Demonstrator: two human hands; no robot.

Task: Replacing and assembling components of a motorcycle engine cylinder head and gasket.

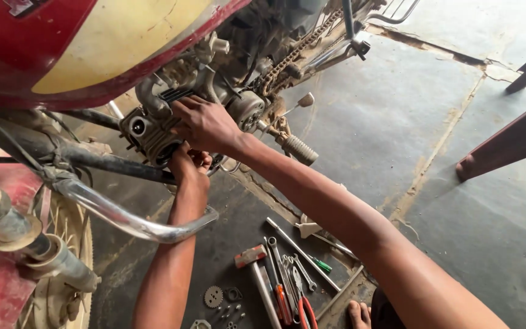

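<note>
A motorcycle with a red and cream tank [98, 42] stands over me. Its dirty engine cylinder head [147, 131] sits at centre left. My right hand [205, 125] lies flat over the top of the cylinder head, fingers spread against it. My left hand [189, 164] reaches up from below and presses on the underside of the same part; its fingers are partly hidden, so I cannot see if they hold anything. A chrome exhaust pipe [129, 222] curves in front of my left forearm.
Tools lie on the dark floor: a hammer [257, 271], several wrenches [296, 274], red-handled pliers [304, 311], a green screwdriver [321, 264], a small sprocket [213, 297]. A footpeg [299, 149] and chain [293, 58] are close. Brown furniture legs [506, 143] stand right. My toes [359, 315] show below.
</note>
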